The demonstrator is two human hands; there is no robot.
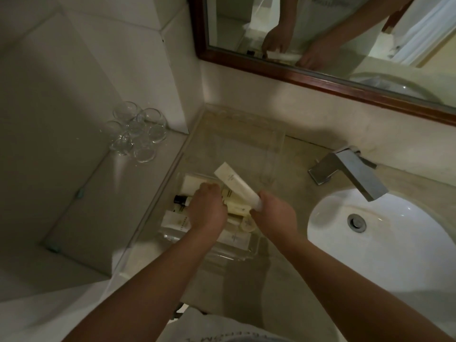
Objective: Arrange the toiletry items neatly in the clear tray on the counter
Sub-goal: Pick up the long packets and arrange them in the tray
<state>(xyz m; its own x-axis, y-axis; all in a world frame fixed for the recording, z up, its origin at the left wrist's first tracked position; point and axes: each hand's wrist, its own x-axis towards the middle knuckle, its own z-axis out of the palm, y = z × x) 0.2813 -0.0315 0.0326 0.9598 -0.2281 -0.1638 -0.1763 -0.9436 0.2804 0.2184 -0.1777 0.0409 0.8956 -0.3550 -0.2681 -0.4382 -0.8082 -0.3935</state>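
The toiletries (237,208) lie jumbled in the clear tray (246,255) on the tabletop (291,174), left of the sink (370,243); small bottles, sachets and boxes, probably light, the plastic likely slick, none looking fragile; at far left, off the task, drinking glasses (138,132) stand on a ledge, and those would break. The left hand (207,211) reaches palm down into the pile, fingers curled over something I cannot make out. The right hand (274,218) pinches the cap end of a white tube (234,183), tilted up and away; a soft tube would likely be steadier held mid-body; both forearms stretch forward, wrists bent down.
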